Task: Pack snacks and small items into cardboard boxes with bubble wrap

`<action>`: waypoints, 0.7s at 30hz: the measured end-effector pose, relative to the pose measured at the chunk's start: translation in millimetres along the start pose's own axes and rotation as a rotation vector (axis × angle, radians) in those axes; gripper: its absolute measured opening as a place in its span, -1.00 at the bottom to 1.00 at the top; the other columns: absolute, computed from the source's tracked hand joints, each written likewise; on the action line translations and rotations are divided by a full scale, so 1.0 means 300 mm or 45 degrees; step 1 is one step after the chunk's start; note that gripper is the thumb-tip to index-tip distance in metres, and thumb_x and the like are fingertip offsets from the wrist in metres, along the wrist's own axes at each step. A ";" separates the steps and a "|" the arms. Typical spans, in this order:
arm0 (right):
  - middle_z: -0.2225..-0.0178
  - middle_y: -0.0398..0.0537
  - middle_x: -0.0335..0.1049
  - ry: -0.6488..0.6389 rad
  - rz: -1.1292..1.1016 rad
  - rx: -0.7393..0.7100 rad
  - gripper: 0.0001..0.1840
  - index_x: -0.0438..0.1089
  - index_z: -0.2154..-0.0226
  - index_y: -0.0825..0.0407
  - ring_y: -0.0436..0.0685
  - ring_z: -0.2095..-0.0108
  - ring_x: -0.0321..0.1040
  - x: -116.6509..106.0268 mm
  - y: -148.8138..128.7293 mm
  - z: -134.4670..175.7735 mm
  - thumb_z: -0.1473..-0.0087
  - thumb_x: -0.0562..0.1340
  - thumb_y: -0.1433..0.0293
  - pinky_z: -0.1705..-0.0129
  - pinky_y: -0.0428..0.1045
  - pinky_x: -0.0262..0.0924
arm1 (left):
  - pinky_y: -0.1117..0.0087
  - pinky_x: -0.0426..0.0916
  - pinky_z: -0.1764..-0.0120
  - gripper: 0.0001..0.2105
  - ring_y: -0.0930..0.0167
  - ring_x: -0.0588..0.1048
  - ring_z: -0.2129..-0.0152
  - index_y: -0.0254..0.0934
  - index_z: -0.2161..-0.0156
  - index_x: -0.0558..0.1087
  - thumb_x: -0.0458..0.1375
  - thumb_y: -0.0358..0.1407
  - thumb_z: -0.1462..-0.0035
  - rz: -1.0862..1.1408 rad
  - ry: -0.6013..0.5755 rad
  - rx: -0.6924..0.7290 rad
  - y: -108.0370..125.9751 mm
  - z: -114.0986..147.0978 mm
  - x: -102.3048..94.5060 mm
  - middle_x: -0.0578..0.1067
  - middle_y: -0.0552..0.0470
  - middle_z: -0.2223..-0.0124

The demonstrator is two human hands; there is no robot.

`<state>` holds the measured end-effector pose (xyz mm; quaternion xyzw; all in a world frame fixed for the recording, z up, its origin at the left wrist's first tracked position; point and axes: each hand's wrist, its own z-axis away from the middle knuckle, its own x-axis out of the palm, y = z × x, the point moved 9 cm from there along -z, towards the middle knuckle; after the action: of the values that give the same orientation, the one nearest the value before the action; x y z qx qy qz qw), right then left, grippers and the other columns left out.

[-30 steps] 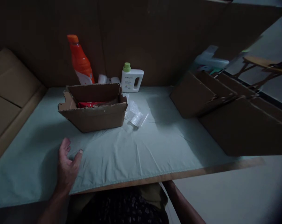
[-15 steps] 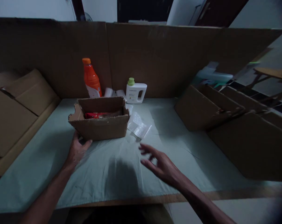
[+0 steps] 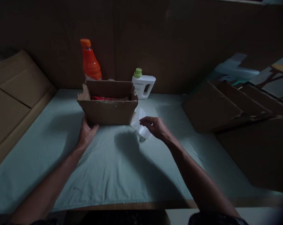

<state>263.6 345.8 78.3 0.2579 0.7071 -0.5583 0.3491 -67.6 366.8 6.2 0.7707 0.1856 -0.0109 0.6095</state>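
A cardboard box point(image 3: 107, 112) without a lid stands on the cloth, with something red point(image 3: 102, 98) partly visible inside. My left hand point(image 3: 87, 132) grips its lower left corner, the thumb along the front bottom edge and the other fingers hidden at the side. To the right of the box lies a sheet of bubble wrap point(image 3: 141, 126). Over its right part hovers my right hand point(image 3: 156, 126), fingers loosely curled with a small gap to the thumb; nothing shows between them. An orange bottle point(image 3: 91, 64) and a white jug with a green cap point(image 3: 143, 86) stand behind the box.
Pale green cloth point(image 3: 104, 168) covers the table. More cardboard boxes point(image 3: 256, 147) stand at the right, with a translucent bluish item point(image 3: 237, 70) above them. At the left is another cardboard box point(image 3: 12, 90). A tall cardboard panel point(image 3: 167, 47) closes off the back.
The view has tilted down. My right hand has moved forward to the bubble wrap, its fingers more curled. My left hand stays at the box's corner.
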 end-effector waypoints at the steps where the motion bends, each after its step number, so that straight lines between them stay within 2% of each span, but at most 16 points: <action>1: 0.20 -0.04 0.63 -0.039 0.155 -0.058 -0.63 0.59 0.14 -0.04 0.12 0.21 0.52 0.011 -0.005 0.011 -0.16 0.13 0.56 0.14 0.02 0.34 | 0.10 0.24 -0.28 -0.24 0.18 0.41 -0.19 -0.26 -0.32 0.13 0.25 -0.34 0.01 -0.005 0.006 -0.041 -0.010 0.042 -0.012 0.38 -0.23 -0.25; 4: -0.06 0.08 0.52 -0.135 0.641 -0.263 -0.56 0.62 0.15 -0.05 0.25 0.00 0.44 0.066 -0.037 0.021 -0.08 0.17 0.67 0.05 0.11 0.28 | -0.03 0.18 -0.30 -0.22 0.07 0.32 -0.25 -0.29 -0.34 0.12 0.27 -0.26 -0.02 -0.099 0.056 -0.161 -0.019 0.200 -0.068 0.29 -0.32 -0.31; 7: -0.18 0.20 0.40 -0.152 0.812 -0.331 -0.76 0.62 0.31 0.04 0.39 -0.15 0.31 0.059 -0.074 0.029 -0.12 0.24 0.59 0.00 0.19 0.22 | -0.09 0.17 -0.29 -0.31 0.05 0.28 -0.28 -0.24 -0.33 0.18 0.24 -0.21 -0.11 -0.168 -0.046 -0.157 0.030 0.344 -0.084 0.25 -0.27 -0.35; 10: -0.10 0.16 0.48 -0.025 0.705 -0.387 -0.85 0.55 0.32 0.06 0.33 -0.05 0.39 -0.031 -0.164 0.113 -0.22 0.24 0.46 0.03 0.16 0.20 | -0.08 0.26 -0.23 -0.45 0.08 0.37 -0.20 -0.20 -0.27 0.27 0.19 -0.19 -0.18 -0.167 -0.162 -0.126 0.107 0.445 -0.073 0.31 -0.22 -0.32; 13: 0.17 0.04 0.59 0.051 0.480 -0.470 -0.86 0.48 0.26 0.05 0.15 0.23 0.47 -0.077 -0.282 0.278 -0.29 0.19 0.42 0.11 0.08 0.19 | -0.05 0.32 -0.20 -0.49 0.11 0.41 -0.17 -0.20 -0.26 0.27 0.15 -0.20 -0.23 -0.106 -0.317 -0.008 0.217 0.515 -0.026 0.34 -0.22 -0.29; 15: 0.29 -0.01 0.58 0.030 0.329 -0.494 -0.82 0.46 0.26 0.04 0.09 0.32 0.45 -0.049 -0.348 0.394 -0.33 0.15 0.43 0.13 0.05 0.19 | -0.05 0.26 -0.25 -0.41 0.09 0.30 -0.27 -0.17 -0.32 0.20 0.18 -0.24 -0.20 -0.110 -0.464 0.187 0.312 0.557 0.022 0.26 -0.21 -0.35; 18: 0.33 -0.03 0.57 -0.111 0.107 -0.516 -0.77 0.46 0.26 0.04 0.06 0.32 0.45 0.046 -0.410 0.530 -0.37 0.10 0.40 0.12 0.03 0.20 | -0.11 0.14 -0.31 -0.19 0.04 0.04 -0.40 -0.16 -0.42 0.00 0.24 -0.33 -0.10 -0.189 -0.622 0.517 0.421 0.615 0.079 0.13 -0.23 -0.43; 19: 0.31 -0.04 0.57 -0.187 0.027 -0.514 -0.78 0.46 0.24 0.03 0.07 0.29 0.46 0.078 -0.417 0.562 -0.37 0.12 0.35 0.11 0.04 0.21 | -0.11 0.13 -0.31 -0.18 0.05 0.04 -0.40 -0.17 -0.41 0.02 0.23 -0.37 -0.09 -0.216 -0.671 0.604 0.437 0.634 0.094 0.19 -0.23 -0.40; 21: 0.24 -0.03 0.58 -0.338 -0.131 -0.469 -0.73 0.47 0.16 0.02 0.10 0.23 0.47 0.127 -0.407 0.599 -0.36 0.16 0.20 0.08 0.04 0.25 | -0.09 0.15 -0.30 -0.36 0.12 0.24 -0.32 -0.16 -0.29 0.25 0.16 -0.48 -0.09 -0.243 -0.791 0.724 0.441 0.674 0.119 0.46 -0.15 -0.21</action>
<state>184.7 140.9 99.1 0.0780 0.7571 -0.4659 0.4513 47.6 160.8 69.2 0.8475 0.0534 -0.3494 0.3959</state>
